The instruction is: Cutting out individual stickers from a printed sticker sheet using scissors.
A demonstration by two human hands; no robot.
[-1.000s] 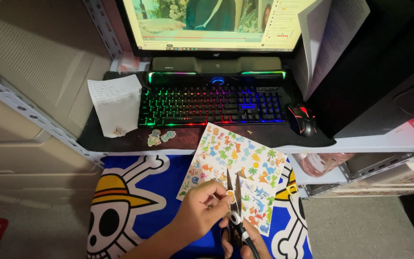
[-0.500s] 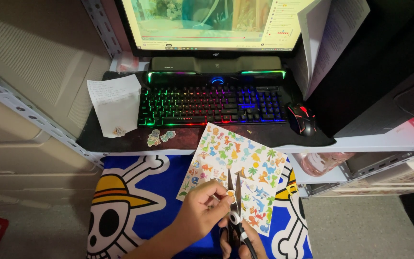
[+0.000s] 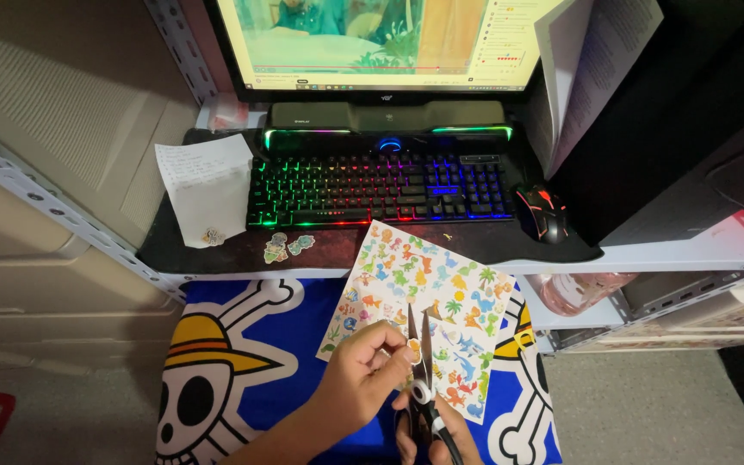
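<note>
Left hand (image 3: pixel 363 379): fingers curled in, thumb and forefinger pinched on a small cut-out sticker (image 3: pixel 412 348) held right against the scissor blades. Hand is closed on that piece, not flat.

Right hand (image 3: pixel 432 435): low at the bottom edge, mostly cut off by the frame. Fingers wrapped through the black handles of the scissors (image 3: pixel 421 379), a firm closed grip. Blades point up and away from the body, slightly parted, tips over the lower part of the sheet.

Sticker sheet (image 3: pixel 428 314): white, covered in small coloured animals and palms, lying tilted. Upper corner rests on the desk edge; the rest lies over the blue cloth (image 3: pixel 286 344), which bears a skull in a straw hat and crossbones.

On the dark desk mat (image 3: pixel 217 254): a few loose stickers (image 3: pixel 286 247) just left of the sheet's top corner; a white paper note (image 3: pixel 202 185) further left, one small sticker at its lower end. Behind them, a backlit keyboard (image 3: pixel 381 189) in rainbow colours; a black mouse (image 3: pixel 542 213) with red lights to its right. Monitor (image 3: pixel 381 43) above, lit.
</note>
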